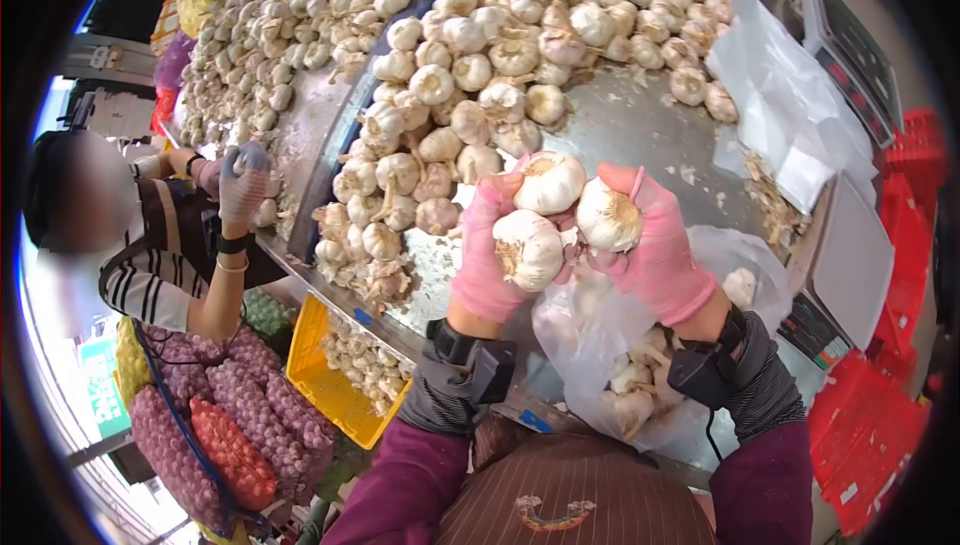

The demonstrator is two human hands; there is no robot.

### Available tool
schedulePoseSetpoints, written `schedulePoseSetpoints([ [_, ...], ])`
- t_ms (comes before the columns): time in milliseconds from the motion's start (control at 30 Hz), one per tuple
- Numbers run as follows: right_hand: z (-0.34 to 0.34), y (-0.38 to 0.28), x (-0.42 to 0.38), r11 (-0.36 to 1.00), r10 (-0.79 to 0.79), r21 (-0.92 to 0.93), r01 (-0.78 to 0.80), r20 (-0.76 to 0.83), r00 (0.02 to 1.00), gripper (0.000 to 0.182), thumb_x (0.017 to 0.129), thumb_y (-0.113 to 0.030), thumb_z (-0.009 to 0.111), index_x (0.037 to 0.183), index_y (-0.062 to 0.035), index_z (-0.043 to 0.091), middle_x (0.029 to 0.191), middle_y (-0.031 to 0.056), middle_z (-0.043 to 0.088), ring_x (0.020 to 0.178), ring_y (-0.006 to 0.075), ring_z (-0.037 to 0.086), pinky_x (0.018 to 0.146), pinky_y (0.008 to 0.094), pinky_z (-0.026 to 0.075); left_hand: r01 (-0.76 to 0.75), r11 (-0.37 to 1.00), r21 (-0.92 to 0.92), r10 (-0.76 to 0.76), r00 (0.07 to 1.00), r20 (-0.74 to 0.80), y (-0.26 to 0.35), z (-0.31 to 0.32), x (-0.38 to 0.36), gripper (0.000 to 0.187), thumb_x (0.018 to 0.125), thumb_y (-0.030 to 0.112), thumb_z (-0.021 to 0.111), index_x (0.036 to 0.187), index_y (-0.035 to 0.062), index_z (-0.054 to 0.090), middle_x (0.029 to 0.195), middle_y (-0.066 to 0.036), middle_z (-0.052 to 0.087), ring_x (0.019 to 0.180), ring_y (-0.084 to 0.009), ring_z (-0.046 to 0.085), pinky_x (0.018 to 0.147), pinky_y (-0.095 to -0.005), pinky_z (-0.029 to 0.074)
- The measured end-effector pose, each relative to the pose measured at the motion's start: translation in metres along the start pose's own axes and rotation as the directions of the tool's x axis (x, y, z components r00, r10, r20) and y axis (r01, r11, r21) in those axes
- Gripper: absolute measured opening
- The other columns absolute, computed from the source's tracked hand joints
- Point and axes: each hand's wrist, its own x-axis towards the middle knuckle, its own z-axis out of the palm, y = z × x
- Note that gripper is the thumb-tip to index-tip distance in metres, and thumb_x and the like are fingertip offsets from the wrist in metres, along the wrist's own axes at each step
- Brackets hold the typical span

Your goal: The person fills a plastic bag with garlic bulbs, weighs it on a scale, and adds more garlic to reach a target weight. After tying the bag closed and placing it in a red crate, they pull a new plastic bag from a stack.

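My left hand (482, 270), in a pink glove, is closed around a garlic bulb (528, 251), with a second garlic bulb (550, 183) pinched near the thumb. Close beside it, my right hand (668, 255), gloved in pink too, grips another garlic bulb (609, 216), its root end facing right. The bulbs are white with tan root ends. Below my hands lies a clear plastic bag (575, 320) with several garlic bulbs inside. Beyond them, a large heap of garlic (470, 70) spreads over the metal table (640, 140).
A co-worker (170, 235) stands at the left by another garlic heap (290, 25). Filled mesh sacks (185, 435) and a yellow crate (305, 355) are at lower left. On the right are plastic bags (775, 75), a scale (845, 255) and red crates (860, 445).
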Motion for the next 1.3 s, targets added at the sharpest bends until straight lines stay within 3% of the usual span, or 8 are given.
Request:
schedulePoseSetpoints([
  [267, -0.016, 0.061, -0.150, 0.862, -0.444, 0.073, 0.502, -0.369, 0.816, 0.034, 0.091, -0.037, 0.050, 0.096, -0.0055, 0.062, 0.076, 0.0019, 0.060, 0.061, 0.0101, 0.056, 0.051, 0.0215, 0.041, -0.016, 0.892, 0.451, -0.231, 0.842, 0.487, -0.065, 0.035, -0.078, 0.037, 0.088, 0.027, 0.052, 0.117, 0.0043, 0.049, 0.102, -0.008, 0.060, 0.085, -0.0139, 0.060, 0.072, -0.0257, 0.049],
  [433, -0.108, 0.107, -0.172, -0.341, -0.838, -0.915, -0.218, 0.191, 0.511, 0.029, 0.076, -0.022, 0.063, 0.099, -0.0046, 0.063, 0.117, 0.0107, 0.056, 0.113, 0.0287, 0.050, 0.099, 0.0398, 0.039, -0.384, 0.378, 0.842, -0.037, 0.903, 0.428, -0.173, -0.031, -0.043, 0.036, 0.083, 0.018, 0.058, 0.117, 0.0052, 0.050, 0.108, -0.019, 0.058, 0.094, -0.0275, 0.060, 0.082, -0.0333, 0.048],
  [500, -0.114, 0.113, -0.181, -0.396, -0.809, -0.883, -0.252, 0.205, 0.551, 0.029, 0.072, -0.021, 0.063, 0.097, -0.0050, 0.063, 0.124, 0.0114, 0.052, 0.119, 0.0314, 0.044, 0.103, 0.0419, 0.034, -0.664, -0.593, 0.456, -0.031, 0.585, 0.811, -0.178, -0.033, -0.055, 0.038, 0.081, 0.012, 0.058, 0.117, 0.0039, 0.050, 0.111, -0.022, 0.053, 0.096, -0.0315, 0.057, 0.082, -0.0378, 0.050],
  [800, 0.016, 0.070, -0.045, -0.163, -0.662, -0.954, 0.251, 0.294, 0.690, 0.026, 0.073, -0.004, 0.061, 0.099, -0.0067, 0.063, 0.102, 0.0107, 0.061, 0.095, 0.0333, 0.059, 0.083, 0.0388, 0.048, -0.199, -0.792, 0.577, 0.174, 0.833, 0.526, -0.046, -0.122, 0.014, 0.036, 0.071, 0.014, 0.064, 0.104, 0.0026, 0.056, 0.106, -0.018, 0.052, 0.095, -0.0402, 0.051, 0.076, -0.0463, 0.049],
  [933, -0.011, 0.080, 0.098, -0.533, -0.422, -0.834, 0.138, 0.405, 0.811, 0.042, 0.069, -0.007, 0.063, 0.111, -0.0067, 0.058, 0.102, 0.0141, 0.062, 0.094, 0.0321, 0.061, 0.085, 0.0399, 0.048, -0.177, -0.747, 0.641, 0.204, 0.856, 0.474, -0.018, -0.146, 0.016, 0.032, 0.075, 0.016, 0.062, 0.103, 0.0011, 0.054, 0.099, -0.017, 0.055, 0.086, -0.0349, 0.057, 0.067, -0.0423, 0.052],
  [1033, -0.015, 0.074, 0.128, -0.668, -0.273, -0.742, 0.059, 0.319, 0.908, 0.047, 0.067, -0.010, 0.067, 0.113, -0.0066, 0.056, 0.104, 0.0157, 0.061, 0.093, 0.0307, 0.062, 0.083, 0.0399, 0.050, -0.115, 0.856, 0.503, -0.045, 0.954, 0.295, 0.025, -0.148, -0.008, 0.024, 0.087, 0.023, 0.055, 0.104, 0.0066, 0.055, 0.092, -0.009, 0.061, 0.064, -0.0212, 0.060, 0.049, -0.0264, 0.047],
  [1167, 0.038, 0.076, 0.101, 0.270, 0.007, -0.963, 0.019, 0.021, 1.000, 0.045, 0.071, -0.016, 0.070, 0.113, -0.0052, 0.055, 0.089, 0.0105, 0.064, 0.080, 0.0191, 0.062, 0.070, 0.0279, 0.050, 0.296, 0.909, -0.294, -0.192, 0.922, 0.335, 0.049, -0.184, 0.001, 0.031, 0.091, 0.032, 0.048, 0.104, 0.0040, 0.055, 0.094, -0.015, 0.060, 0.077, -0.0260, 0.059, 0.049, -0.0274, 0.047],
  [1300, 0.063, 0.077, 0.010, 0.888, -0.152, -0.444, 0.119, -0.038, 0.988, 0.033, 0.078, -0.017, 0.065, 0.105, -0.0011, 0.057, 0.077, 0.0032, 0.061, 0.061, 0.0092, 0.055, 0.050, 0.0221, 0.044, -0.069, 0.953, 0.295, 0.003, 0.976, 0.219, 0.045, -0.110, -0.094, 0.033, 0.091, 0.034, 0.048, 0.100, 0.0029, 0.054, 0.086, -0.017, 0.063, 0.062, -0.0202, 0.058, 0.044, -0.0224, 0.041],
])
